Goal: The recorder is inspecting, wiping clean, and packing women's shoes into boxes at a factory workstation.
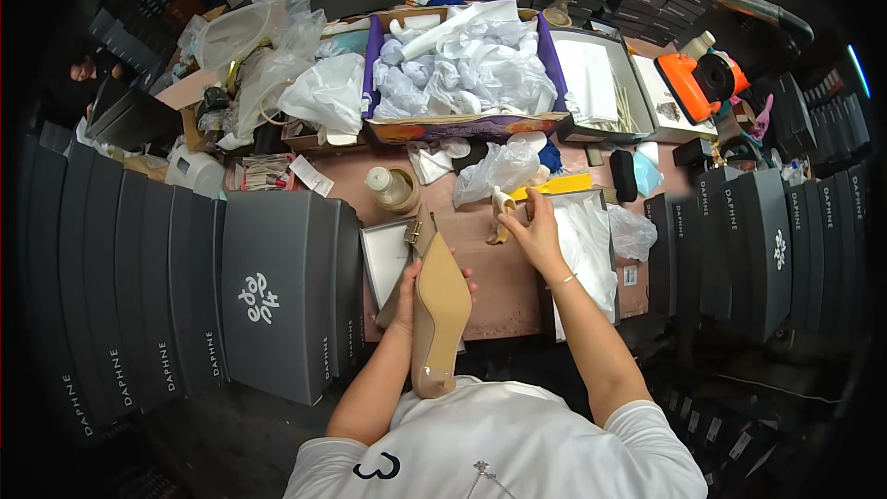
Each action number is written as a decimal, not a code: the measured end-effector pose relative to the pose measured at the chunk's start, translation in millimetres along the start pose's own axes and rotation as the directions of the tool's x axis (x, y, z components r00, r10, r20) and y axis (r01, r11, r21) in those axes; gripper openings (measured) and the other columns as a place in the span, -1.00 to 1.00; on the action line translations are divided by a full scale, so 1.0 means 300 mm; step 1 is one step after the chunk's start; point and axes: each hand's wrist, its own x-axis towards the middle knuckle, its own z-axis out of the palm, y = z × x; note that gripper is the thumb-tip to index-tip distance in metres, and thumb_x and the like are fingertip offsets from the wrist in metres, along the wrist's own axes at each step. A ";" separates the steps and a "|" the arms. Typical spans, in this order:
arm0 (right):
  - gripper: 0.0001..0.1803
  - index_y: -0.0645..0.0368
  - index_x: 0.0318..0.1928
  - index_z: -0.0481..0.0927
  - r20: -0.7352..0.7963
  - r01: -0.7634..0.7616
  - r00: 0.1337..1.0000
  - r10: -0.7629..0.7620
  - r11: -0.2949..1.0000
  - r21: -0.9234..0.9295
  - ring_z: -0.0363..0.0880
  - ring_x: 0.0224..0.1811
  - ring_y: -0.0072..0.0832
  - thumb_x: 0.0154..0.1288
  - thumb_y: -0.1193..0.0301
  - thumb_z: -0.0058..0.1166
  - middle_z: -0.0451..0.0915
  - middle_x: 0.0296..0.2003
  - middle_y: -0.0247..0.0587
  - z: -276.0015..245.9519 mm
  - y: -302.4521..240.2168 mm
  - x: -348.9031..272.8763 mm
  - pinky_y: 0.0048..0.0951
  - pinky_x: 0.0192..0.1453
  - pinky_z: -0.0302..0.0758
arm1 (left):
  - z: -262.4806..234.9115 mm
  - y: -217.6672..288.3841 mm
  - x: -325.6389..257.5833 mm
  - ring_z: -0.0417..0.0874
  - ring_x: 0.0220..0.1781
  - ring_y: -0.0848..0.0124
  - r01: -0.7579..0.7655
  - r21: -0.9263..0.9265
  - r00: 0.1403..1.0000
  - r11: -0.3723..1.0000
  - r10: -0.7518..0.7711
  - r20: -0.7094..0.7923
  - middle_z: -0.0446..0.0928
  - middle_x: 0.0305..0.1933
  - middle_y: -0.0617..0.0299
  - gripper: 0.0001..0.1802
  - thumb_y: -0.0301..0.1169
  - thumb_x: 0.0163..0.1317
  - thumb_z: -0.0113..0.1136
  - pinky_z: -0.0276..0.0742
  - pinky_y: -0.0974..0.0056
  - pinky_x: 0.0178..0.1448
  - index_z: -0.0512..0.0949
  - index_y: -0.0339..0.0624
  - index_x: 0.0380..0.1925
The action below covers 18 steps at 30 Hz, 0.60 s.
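Observation:
My left hand [407, 296] is wrapped round a beige pointed shoe [442, 300], its sole turned up and its narrow tip away from me. A strap with a metal buckle [413, 232] shows beside that tip; I cannot tell whether it belongs to this shoe. My right hand [539, 238] is over the table with thumb and index finger apart. Close against its thumb is a small crumpled white and yellow-brown thing [501, 207], its kind unclear. Under and beside the shoe sits an open shoe box part [384, 254], partly covered by my left hand.
A purple box [559, 83] full of crumpled tissue stands at the back. An open box with white paper [587, 249] lies by my right arm. Grey shoe boxes [277, 286] line both sides. A capped bottle [383, 187] and an orange tape dispenser [688, 91] are farther back.

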 end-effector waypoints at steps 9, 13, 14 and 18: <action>-0.76 0.26 -0.03 0.47 0.538 -0.577 0.809 0.239 0.500 0.646 0.58 -0.23 -0.52 0.35 0.42 0.00 0.61 -0.25 -0.20 0.049 -0.100 -0.047 -0.50 -0.13 0.49 | -0.039 -0.004 -0.030 0.59 -0.02 0.04 -0.041 -0.097 0.998 0.994 0.045 0.040 0.48 -0.05 -0.07 -0.21 0.20 0.19 -0.08 0.56 -0.08 0.06 0.23 -0.09 0.29; -0.74 0.19 -0.01 0.43 0.606 -0.226 0.793 -0.070 0.889 0.398 0.58 -0.31 -0.50 0.33 0.41 0.04 0.54 -0.28 -0.20 -0.018 -0.235 -0.103 -0.46 -0.13 0.50 | -0.015 0.009 -0.005 0.60 -0.03 0.06 0.013 -0.161 0.999 0.987 -0.022 -0.050 0.49 0.00 -0.08 -0.21 0.21 0.18 -0.06 0.58 -0.08 0.02 0.31 -0.16 0.23; -0.69 0.19 0.00 0.44 0.774 -0.438 0.623 0.112 0.870 0.226 0.57 -0.28 -0.38 0.25 0.46 0.08 0.51 -0.24 -0.15 -0.045 -0.323 -0.087 -0.42 -0.14 0.49 | -0.026 0.013 -0.006 0.61 -0.05 0.09 0.004 -0.149 0.997 0.989 -0.015 -0.072 0.50 -0.02 -0.07 -0.22 0.20 0.18 -0.06 0.59 0.00 0.00 0.33 -0.20 0.19; -0.61 0.18 0.02 0.51 0.514 0.111 0.817 -0.260 0.946 0.304 0.55 -0.16 -0.18 0.11 0.55 0.12 0.50 -0.14 -0.08 0.040 -0.331 0.012 -0.36 -0.14 0.50 | -0.016 0.035 -0.040 0.61 -0.08 0.12 -0.063 -0.155 0.995 0.986 0.051 -0.083 0.52 -0.06 -0.06 -0.25 0.18 0.19 -0.05 0.60 0.09 -0.01 0.40 -0.31 0.07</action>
